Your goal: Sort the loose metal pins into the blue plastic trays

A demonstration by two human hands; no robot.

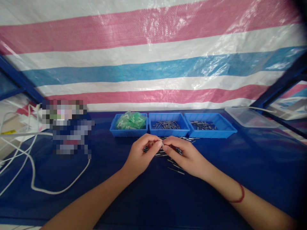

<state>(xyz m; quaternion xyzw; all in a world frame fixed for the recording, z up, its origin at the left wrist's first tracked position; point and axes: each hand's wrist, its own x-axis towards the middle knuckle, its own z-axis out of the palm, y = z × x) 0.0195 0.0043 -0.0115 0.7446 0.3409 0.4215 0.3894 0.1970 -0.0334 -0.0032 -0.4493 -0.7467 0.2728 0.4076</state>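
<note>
My left hand [145, 151] and my right hand [184, 155] meet fingertip to fingertip above the table, thumbs and forefingers pinched together. A tiny pale thing shows between them, too small to name. Under and behind the hands lies a loose heap of thin metal pop rivets [176, 171], partly covered by the fingers. Just beyond stand three blue bins in a row. Green and clear plastic packets [131, 120] fill the left bin [129, 134]. Pop rivets [169, 124] lie in the middle bin [168, 131], and similar thin metal pieces [203, 125] in the right bin [213, 132].
A clear plastic lid [249, 118] rests at the back right of the blue table [148, 204]. White cables [51, 192] loop across the left side, near a blurred-out patch. A striped plastic sheet [153, 70] hangs behind, between blue frame posts.
</note>
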